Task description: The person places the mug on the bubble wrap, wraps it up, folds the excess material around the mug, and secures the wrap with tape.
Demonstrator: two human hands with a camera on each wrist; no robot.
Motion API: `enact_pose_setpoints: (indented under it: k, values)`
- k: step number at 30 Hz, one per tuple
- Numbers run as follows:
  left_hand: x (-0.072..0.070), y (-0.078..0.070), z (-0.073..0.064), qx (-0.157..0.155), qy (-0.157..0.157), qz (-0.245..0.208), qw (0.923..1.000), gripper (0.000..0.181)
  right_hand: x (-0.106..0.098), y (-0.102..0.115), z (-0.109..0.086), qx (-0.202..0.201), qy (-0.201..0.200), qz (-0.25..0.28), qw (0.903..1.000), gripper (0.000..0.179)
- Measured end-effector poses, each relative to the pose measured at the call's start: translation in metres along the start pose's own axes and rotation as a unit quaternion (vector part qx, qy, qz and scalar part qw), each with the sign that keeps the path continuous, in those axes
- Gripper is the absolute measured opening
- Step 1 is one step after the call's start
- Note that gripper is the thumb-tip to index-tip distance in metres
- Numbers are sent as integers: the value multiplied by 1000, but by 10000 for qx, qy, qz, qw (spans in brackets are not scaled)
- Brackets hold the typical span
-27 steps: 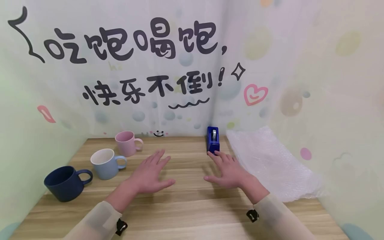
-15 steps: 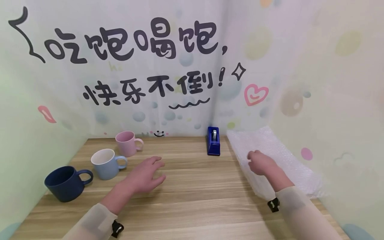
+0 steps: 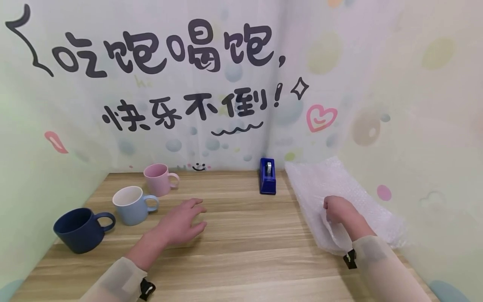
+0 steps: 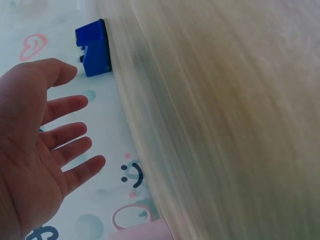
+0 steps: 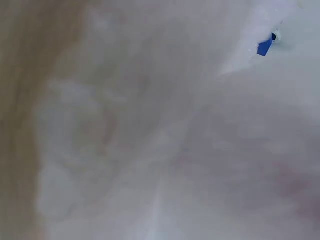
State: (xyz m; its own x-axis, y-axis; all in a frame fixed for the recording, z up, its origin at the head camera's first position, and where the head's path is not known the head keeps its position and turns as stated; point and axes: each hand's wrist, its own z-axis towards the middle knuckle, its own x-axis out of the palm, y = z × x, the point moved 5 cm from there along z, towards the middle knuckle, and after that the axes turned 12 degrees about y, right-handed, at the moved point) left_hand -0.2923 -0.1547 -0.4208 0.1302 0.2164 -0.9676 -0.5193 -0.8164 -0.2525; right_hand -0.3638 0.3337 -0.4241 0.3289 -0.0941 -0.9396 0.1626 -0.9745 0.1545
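Observation:
My right hand (image 3: 341,213) pinches the bubble wrap (image 3: 362,201) at the right of the table. A fold of the wrap rises below its curled fingers. In the right wrist view the wrap (image 5: 140,140) fills most of the picture, blurred, and covers nearly all of the hand. My left hand (image 3: 184,222) hovers over the middle left of the table, fingers spread and loosely bent, holding nothing. The left wrist view shows the same hand (image 4: 40,145) with its palm side visible and nothing in it.
A blue tape dispenser (image 3: 268,176) stands at the back, left of the wrap. Along the left side are a pink mug (image 3: 156,180), a light blue mug (image 3: 132,209) and a dark blue mug (image 3: 83,235). Printed curtains enclose the wooden table (image 3: 241,260).
My right hand has moved from near the tape dispenser rightward onto the bubble wrap, curled its fingers and lifted a fold. The left hand has drawn back slightly to the left.

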Motion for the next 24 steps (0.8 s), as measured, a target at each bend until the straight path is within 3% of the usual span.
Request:
enact_pose_setpoints:
  k: [9,15,19,24]
  values:
    - [3,1,-4,-4,29,-35,10000,38,2,3,-2,-185,-401,-8,9990,16]
    - [2,2,-4,35,-13,-160,9999,36,-7,5,-19,-131,-950,13,9954,11]
    - [-3,4,-4,-52,-37,-225,9997,35,-17,18,-34,-317,-1653,33,9857,9]
    - [-10,4,-6,-64,-173,-295,9994,34,-31,53,-49,-812,-2485,-108,9652,10]
